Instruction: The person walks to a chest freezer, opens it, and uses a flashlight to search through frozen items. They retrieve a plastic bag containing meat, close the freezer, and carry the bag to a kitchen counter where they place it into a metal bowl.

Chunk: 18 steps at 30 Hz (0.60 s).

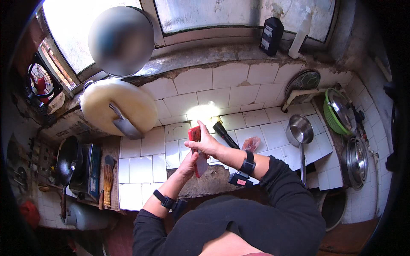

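Over the tiled counter, both my hands are on a flat red object (194, 133), possibly a phone in a red case, tilted upright. My left hand (187, 164) holds its lower part from the left. My right hand (206, 144) rests on it from the right, with a finger pointing up past its top edge. Just beyond my right hand lies a black flashlight (225, 134), lit, its beam falling on the white wall tiles. A pinkish lump in clear plastic (251, 144) lies beside the flashlight. A worn dark slab (205, 182) is set in the counter's near edge below my hands.
A steel long-handled saucepan (300, 129) stands on the right, near a green basket (330, 112) and steel lids (356, 161). At left are a large round board (96, 105) with a metal spatula (125, 124), a gas stove (86, 172), a black wok (67, 156) and a brush (108, 182).
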Each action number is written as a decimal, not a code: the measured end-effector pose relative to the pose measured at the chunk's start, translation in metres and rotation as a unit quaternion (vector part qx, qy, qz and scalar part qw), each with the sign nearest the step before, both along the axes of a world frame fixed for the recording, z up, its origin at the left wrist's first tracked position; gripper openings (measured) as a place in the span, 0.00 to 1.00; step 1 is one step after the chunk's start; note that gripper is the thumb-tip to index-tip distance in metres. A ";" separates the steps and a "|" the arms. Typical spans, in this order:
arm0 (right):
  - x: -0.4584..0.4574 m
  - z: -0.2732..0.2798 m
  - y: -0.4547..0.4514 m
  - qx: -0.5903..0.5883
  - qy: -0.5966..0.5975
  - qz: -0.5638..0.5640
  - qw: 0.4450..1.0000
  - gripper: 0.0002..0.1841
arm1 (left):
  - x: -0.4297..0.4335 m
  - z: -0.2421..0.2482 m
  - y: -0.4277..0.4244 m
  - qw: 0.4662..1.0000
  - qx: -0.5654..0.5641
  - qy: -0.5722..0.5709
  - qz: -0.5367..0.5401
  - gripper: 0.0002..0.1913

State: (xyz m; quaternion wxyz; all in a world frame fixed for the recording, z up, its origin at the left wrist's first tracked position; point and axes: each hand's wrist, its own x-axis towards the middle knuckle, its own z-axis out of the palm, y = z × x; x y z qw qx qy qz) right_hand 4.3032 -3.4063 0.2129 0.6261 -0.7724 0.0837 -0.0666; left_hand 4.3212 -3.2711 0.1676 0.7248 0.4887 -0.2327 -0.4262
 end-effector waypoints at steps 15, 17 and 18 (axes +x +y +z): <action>0.147 0.209 -0.112 -0.614 -0.292 0.261 0.685 0.45 | 0.013 0.013 0.129 0.920 0.150 -0.104 0.346 0.43; 0.160 0.210 -0.118 -0.639 -0.269 0.262 0.671 0.42 | -0.012 -0.011 0.186 0.871 0.202 -0.056 0.444 0.41; 0.166 0.211 -0.119 -0.673 -0.296 0.255 0.629 0.41 | -0.026 -0.022 0.213 0.842 0.234 -0.036 0.485 0.39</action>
